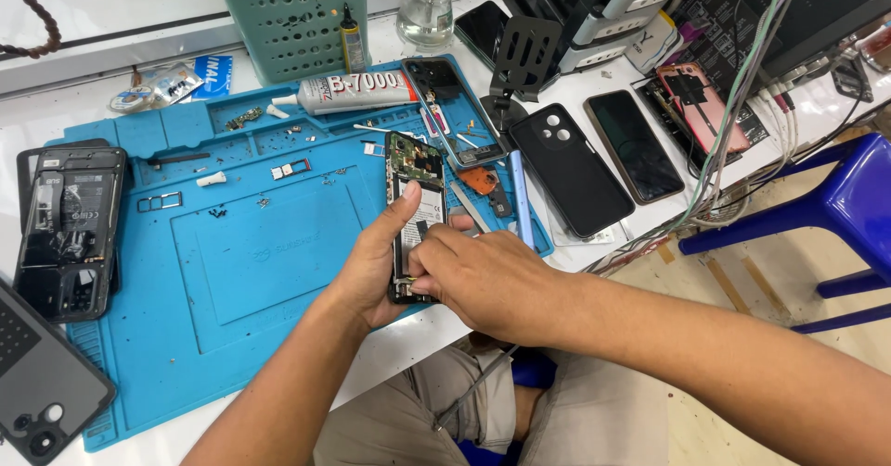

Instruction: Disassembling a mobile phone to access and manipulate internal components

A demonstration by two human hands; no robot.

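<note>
1. Head view, looking down: the opened phone point(414, 208) is held just above the near right corner of the blue repair mat point(232, 271), back cover off, green circuit board up top and a pale battery below it. Its long axis runs almost straight away from the person, top end pointing at the far edge of the bench

2. Left hand point(371, 266) cradles it from the left – thumb pressed flat across the battery face, other fingers hidden behind the body, so it's clamped on the phone

3. Right hand point(487, 276) comes in from the right and sits on the lower end of the phone, fingertips bunched together at the bottom edge. Looks like it's pinching something small there, but I can't tell what – the knuckles hide it. Right hand is the one nearer the working spot, the phone lies just left of it

4. Textures: phone internals are hard, glossy and fiddly; the mat is matte rubbery silicone with moulded trays, dotted with tiny screws and bits

5. Further out on the mat: a tube of clear adhesive point(348, 93), a bare phone frame point(453, 111), an orange pick-like piece point(480, 180)

6. Off the mat: a black back cover point(571, 169) and a dark phone point(636, 146) to the right, another gutted handset point(70, 234) far left, a green mesh basket point(292, 20) and a glass dispenser bottle point(425, 6) at the back, a blue plastic stool point(835, 211) on the floor
</note>
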